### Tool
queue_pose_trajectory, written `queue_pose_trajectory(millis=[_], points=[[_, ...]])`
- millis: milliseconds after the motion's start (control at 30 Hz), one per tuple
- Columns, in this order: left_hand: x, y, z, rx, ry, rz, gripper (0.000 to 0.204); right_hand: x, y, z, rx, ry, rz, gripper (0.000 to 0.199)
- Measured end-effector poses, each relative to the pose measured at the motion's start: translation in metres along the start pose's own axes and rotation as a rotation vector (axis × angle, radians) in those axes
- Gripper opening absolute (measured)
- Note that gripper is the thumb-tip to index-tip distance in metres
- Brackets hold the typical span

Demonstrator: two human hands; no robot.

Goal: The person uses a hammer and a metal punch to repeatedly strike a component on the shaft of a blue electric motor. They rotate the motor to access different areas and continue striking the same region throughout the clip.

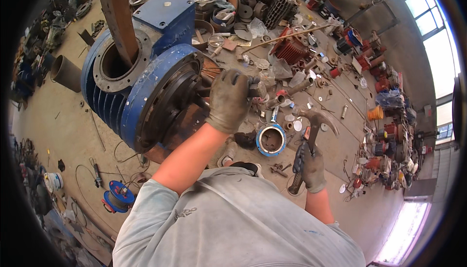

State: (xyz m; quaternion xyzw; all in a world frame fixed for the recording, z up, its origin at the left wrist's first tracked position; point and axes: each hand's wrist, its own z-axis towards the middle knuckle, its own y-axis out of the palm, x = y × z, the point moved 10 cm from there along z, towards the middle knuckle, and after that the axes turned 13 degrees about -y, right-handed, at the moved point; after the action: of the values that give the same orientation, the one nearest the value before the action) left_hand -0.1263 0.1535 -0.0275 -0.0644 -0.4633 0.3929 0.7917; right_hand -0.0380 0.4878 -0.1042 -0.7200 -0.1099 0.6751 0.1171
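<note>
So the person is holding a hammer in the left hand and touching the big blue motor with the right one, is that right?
Not quite, the hands are swapped. The head view shows the hammer held in the right hand, while the gloved left hand is at the big blue motor, gripping something at its open end.

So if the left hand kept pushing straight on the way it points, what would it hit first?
Most likely the open end of the big blue motor; the gloved left hand already presses a small tool toward it, though depth is unclear.

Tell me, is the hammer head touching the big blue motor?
Apart. The head view shows the hammer raised in the right hand, with open floor between it and the blue motor.
</note>
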Motion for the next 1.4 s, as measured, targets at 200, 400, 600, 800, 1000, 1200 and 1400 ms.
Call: queue_pose_trajectory(millis=[200, 400, 600, 800, 1000, 1200, 1400], points=[[-0.002, 0.007, 0.008, 0.077, -0.048, 0.078, 0.029, -0.01, -0.008, 0.059, -0.09, -0.048, -0.051, 0.027], [-0.012, 0.009, 0.019, 0.153, -0.109, 0.087, 0.017, -0.024, -0.012, 0.131, -0.181, -0.111, 0.098, 0.023], [-0.011, 0.01, 0.018, 0.179, -0.162, 0.145, 0.014, -0.202, -0.079, 0.181, -0.182, -0.804, 0.577, 0.034], [-0.01, 0.015, 0.02, 0.236, -0.16, 0.16, 0.013, -0.196, -0.011, 0.152, -0.531, -0.95, 0.832, 0.036], [0.004, 0.046, 0.012, 0.095, -0.146, 0.225, 0.019, -0.016, 0.016, 0.17, -0.431, -0.151, -0.051, 0.027], [0.01, 0.045, 0.019, 0.138, -0.174, 0.213, 0.02, 0.031, -0.024, 0.179, -0.328, -0.002, 0.085, 0.025], [0.002, 0.029, 0.023, 0.216, -0.194, 0.263, 0.018, 0.051, -0.02, 0.182, -0.442, -0.121, -0.212, 0.021]])
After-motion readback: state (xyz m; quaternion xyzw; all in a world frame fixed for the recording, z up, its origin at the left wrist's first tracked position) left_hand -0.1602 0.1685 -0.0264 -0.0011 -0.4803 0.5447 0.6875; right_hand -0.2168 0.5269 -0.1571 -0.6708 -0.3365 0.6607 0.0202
